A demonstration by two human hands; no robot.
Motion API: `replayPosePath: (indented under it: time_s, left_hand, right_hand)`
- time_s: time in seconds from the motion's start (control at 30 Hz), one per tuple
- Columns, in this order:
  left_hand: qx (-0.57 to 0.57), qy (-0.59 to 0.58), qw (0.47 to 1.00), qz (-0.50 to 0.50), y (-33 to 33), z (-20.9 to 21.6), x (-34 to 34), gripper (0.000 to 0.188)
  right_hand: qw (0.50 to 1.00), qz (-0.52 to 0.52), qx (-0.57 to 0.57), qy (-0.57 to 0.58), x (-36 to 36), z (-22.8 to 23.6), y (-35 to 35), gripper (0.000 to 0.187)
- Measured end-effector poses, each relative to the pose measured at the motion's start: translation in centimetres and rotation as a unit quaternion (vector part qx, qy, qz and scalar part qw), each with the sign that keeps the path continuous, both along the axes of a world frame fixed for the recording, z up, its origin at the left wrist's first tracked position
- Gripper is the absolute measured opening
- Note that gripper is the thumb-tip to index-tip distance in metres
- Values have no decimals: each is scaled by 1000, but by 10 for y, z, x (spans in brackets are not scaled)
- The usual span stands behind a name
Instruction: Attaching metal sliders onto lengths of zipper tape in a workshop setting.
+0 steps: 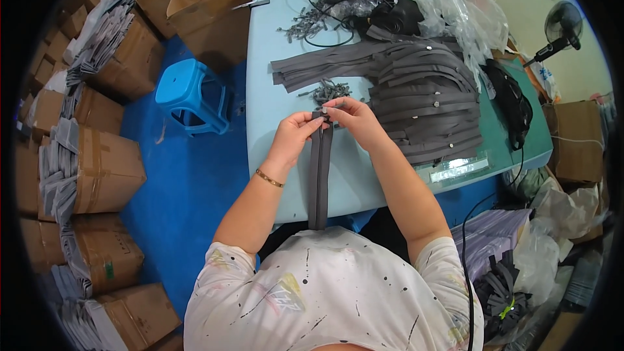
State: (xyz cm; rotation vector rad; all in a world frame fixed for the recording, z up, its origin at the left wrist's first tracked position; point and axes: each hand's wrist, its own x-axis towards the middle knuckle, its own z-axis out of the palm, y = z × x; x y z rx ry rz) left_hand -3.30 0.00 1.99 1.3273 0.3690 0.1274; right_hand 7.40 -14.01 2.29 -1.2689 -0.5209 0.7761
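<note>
From where I stand, the pale blue table (357,185) fills the middle and top of the frame. On it, right of centre, spreads a thick heap of dark grey strips (426,107). One long grey strip (319,179) runs from the centre of the frame down past the table's near edge to the person's shirt (344,286). It looks light, floppy and hardly fragile, best taken by its top end, flat between thumb and finger. The left hand (292,135) pinches that end; the right hand (359,123) pinches close beside it, though I can't tell what its fingertips grip. Just beyond lies a pile of small grey pieces (331,90), probably fiddly to pick singly.
</note>
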Motion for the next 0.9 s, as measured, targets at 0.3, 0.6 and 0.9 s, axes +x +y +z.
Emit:
replayPosePath:
  time_s: [0.3, 0.6, 0.9]
  left_hand:
    - [-7, -2, 1000, -20, 2, -5, 0, 15]
    - [-77, -39, 996, 35, 0, -7, 2, 10]
    - [-222, -145, 954, 142, 9, -7, 3, 25]
  right_hand:
    - [998, 23, -30, -42, 1, 2, -3, 17]
    - [989, -20, -56, -132, -4, -8, 3, 42]
    - [990, -79, -78, 87, -9, -10, 1, 32]
